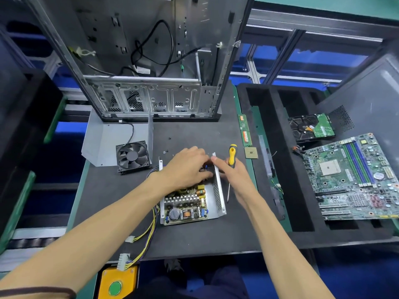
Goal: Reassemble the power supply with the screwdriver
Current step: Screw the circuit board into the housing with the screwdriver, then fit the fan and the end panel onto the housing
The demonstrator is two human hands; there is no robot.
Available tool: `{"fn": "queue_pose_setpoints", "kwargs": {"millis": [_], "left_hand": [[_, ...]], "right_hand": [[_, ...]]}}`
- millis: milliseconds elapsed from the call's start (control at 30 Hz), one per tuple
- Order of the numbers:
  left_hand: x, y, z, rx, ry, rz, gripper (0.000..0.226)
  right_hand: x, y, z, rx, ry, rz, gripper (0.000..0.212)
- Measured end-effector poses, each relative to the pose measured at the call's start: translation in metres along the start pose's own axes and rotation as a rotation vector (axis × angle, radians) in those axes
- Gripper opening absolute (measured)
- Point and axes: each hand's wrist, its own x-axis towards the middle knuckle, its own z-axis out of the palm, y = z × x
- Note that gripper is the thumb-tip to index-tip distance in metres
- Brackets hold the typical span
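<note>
Head view: boxy perforated-metal power supply (218, 190)

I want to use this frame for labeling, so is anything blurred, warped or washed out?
Head view: wide-angle bending curves the computer case and the frame's edges; the right hand is slightly motion-smeared; the power supply and motherboard read sharp; lighting is even, with mild sheen on metal.

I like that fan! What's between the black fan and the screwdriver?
In the head view, the left hand and the open power supply lie between the fan and the screwdriver.
</note>
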Motion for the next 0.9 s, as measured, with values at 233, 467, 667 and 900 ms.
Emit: {"fn": "queue_pose_setpoints", "kwargs": {"millis": [233, 467, 667, 900], "left_hand": [[-0.007, 0.006, 0.009, -0.050, 0.005, -0.017, 0.037], [-0.012, 0.021, 0.007, 0.246, 0.052, -0.045, 0.028], [-0.015, 0.053, 0.006, 0.174, -0.013, -0.203, 0.021], [-0.005, 0.079, 0.004, -0.072, 0.002, -0.483, 0.027]], "right_hand": [[0.001, 0.016, 0.011, -0.030, 0.055, 0.004, 0.049], [0.003, 0.015, 0.022, 0.045, 0.142, 0.134, 0.064], [0.008, 0.018, 0.017, 0.284, 0.231, 0.178, 0.058], [0.003, 0.027, 0.009, 0.387, 0.208, 0.136, 0.052]]}}
